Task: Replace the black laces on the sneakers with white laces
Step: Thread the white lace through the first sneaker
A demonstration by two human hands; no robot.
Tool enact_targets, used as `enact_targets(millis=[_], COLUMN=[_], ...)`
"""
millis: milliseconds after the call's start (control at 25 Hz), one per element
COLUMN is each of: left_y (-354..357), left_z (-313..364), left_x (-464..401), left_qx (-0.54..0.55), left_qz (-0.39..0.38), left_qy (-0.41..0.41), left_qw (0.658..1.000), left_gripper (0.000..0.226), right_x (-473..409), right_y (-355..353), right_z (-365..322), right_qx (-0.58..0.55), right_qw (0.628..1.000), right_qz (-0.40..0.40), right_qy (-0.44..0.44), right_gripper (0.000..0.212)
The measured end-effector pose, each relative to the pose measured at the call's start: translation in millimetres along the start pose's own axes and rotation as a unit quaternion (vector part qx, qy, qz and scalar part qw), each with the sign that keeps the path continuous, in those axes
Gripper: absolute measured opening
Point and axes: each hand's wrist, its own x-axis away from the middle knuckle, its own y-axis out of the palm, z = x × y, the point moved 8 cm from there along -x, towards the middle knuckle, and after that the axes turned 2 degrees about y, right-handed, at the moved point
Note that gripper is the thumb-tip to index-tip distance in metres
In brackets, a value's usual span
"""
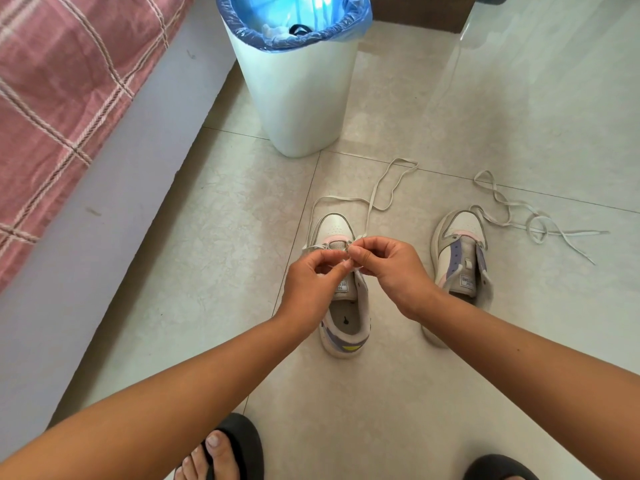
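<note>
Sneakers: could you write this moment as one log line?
both hands pinch white lace at left sneaker | right sneaker unlaced | spare lace on floor

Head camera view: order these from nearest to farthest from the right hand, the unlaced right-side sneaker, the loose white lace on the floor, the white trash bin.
From the right hand:
1. Unlaced right-side sneaker, just to its right.
2. Loose white lace, farther right on the tiles.
3. White trash bin, ahead, beside the bed.

Glossy pale stone-look tiles [485,98] cover the floor; at twelve o'clock a smooth white plastic bin [298,98] wears a thin shiny blue liner [346,26]; at ten o'clock, woven checked cloth [62,81]; flat woven white laces [381,188] lie matt
</note>
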Motion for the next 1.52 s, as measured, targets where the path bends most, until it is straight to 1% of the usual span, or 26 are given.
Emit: enact_targets(millis=[80, 160, 280, 320, 400, 440, 520, 600, 640, 680, 760, 840, 880, 960, 1040, 1120, 1160, 1200, 1240, 1280, 1320, 1360, 1400, 1440, 1480, 1520], left_y=[5, 17, 36, 42, 51, 54, 55, 47, 40, 31, 23, 16, 12, 5, 3, 10, 17, 27, 35, 37, 37, 34, 30, 27, 25, 28], left_z=[-8, -16, -21, -24, -33, -35, -25, -18, -11, -2, 13, 28, 37, 56, 72, 87, 96, 101, 104, 106, 108, 115, 121, 118, 107, 93], left_x=[1, -5, -21, -22, -19, -17, -24, -36, -36, -33, -15, 12, 21, 32, 45, 64, 77, 94, 107, 111, 105, 87, 56, 9, -39, -79], left_qx=[-0.154, -0.288, -0.404, -0.402, -0.321, -0.291, -0.301, -0.310, -0.302, -0.282, -0.298, -0.327, -0.316, -0.266, -0.233, -0.237, -0.265, -0.287, -0.286, -0.256, -0.207, -0.148, -0.098, -0.107, -0.189, -0.338], left_qz=[-0.002, -0.019, -0.050, -0.062, -0.078, -0.074, -0.065, -0.084, -0.087, -0.093, -0.131, -0.171, -0.183, -0.182, -0.156, -0.139, -0.146, -0.180, -0.248, -0.332, -0.417, -0.471, -0.461, -0.387, -0.295, -0.215], left_qy=[0.052, 0.080, 0.106, 0.100, 0.056, 0.058, 0.101, 0.105, 0.121, 0.158, 0.248, 0.325, 0.335, 0.311, 0.274, 0.281, 0.316, 0.358, 0.391, 0.390, 0.351, 0.289, 0.236, 0.187, 0.140, 0.109], left_qw=[0.987, 0.954, 0.907, 0.908, 0.942, 0.952, 0.946, 0.941, 0.942, 0.942, 0.913, 0.871, 0.868, 0.894, 0.920, 0.920, 0.899, 0.870, 0.839, 0.820, 0.813, 0.820, 0.850, 0.896, 0.926, 0.910], left_gripper=[0.048, 0.068, 0.071, 0.073, 0.088, 0.093, 0.092, 0.092, 0.078, 0.058, 0.026, 0.016, 0.017, 0.022, 0.025, 0.026, 0.028, 0.032, 0.034, 0.035, 0.034, 0.033, 0.028, 0.015, 0.010, 0.022], right_x=[4, 15, 43, 55, 86, 104, 143, 163, 161, 152, 128, 110, 101, 82, 73, 69, 64, 57, 50, 43, 37, 32, 31, 34, 40, 46], right_y=[-1, 3, 13, 15, 20, 22, 28, 28, 25, 20, 1, -15, -21, -28, -19, 7, 20, 33, 41, 47, 49, 49, 47, 44, 42, 42], right_z=[-10, -22, -37, -45, -66, -79, -102, -106, -102, -95, -74, -56, -48, -20, 15, 29, 30, 28, 26, 23, 19, 15, 16, 18, 23, 27], right_qx=[0.015, 0.017, 0.076, 0.107, 0.158, 0.169, 0.167, 0.177, 0.186, 0.178, 0.064, -0.057, -0.089, -0.174, -0.267, -0.273, -0.260, -0.249, -0.249, -0.257, -0.261, -0.252, -0.230, -0.201, -0.174, -0.148], right_qw=[0.999, 0.997, 0.987, 0.980, 0.954, 0.937, 0.895, 0.873, 0.883, 0.909, 0.971, 0.989, 0.991, 0.982, 0.932, 0.895, 0.888, 0.886, 0.883, 0.880, 0.882, 0.891, 0.903, 0.912, 0.918, 0.924], right_qz=[0.016, 0.018, 0.035, 0.046, 0.067, 0.065, 0.033, 0.005, 0.006, 0.016, 0.045, 0.061, 0.059, 0.052, 0.045, -0.036, -0.083, -0.119, -0.138, -0.147, -0.153, -0.155, -0.154, -0.148, -0.141, -0.136], right_qy=[-0.039, -0.078, -0.136, -0.162, -0.245, -0.299, -0.412, -0.454, -0.430, -0.377, -0.224, -0.119, -0.077, 0.058, 0.240, 0.351, 0.370, 0.373, 0.374, 0.373, 0.361, 0.343, 0.329, 0.324, 0.327, 0.325], right_gripper=[0.012, 0.016, 0.023, 0.022, 0.012, 0.007, 0.010, 0.014, 0.013, 0.012, 0.007, 0.006, 0.012, 0.025, 0.028, 0.044, 0.049, 0.051, 0.049, 0.041, 0.032, 0.025, 0.022, 0.024, 0.026, 0.027])
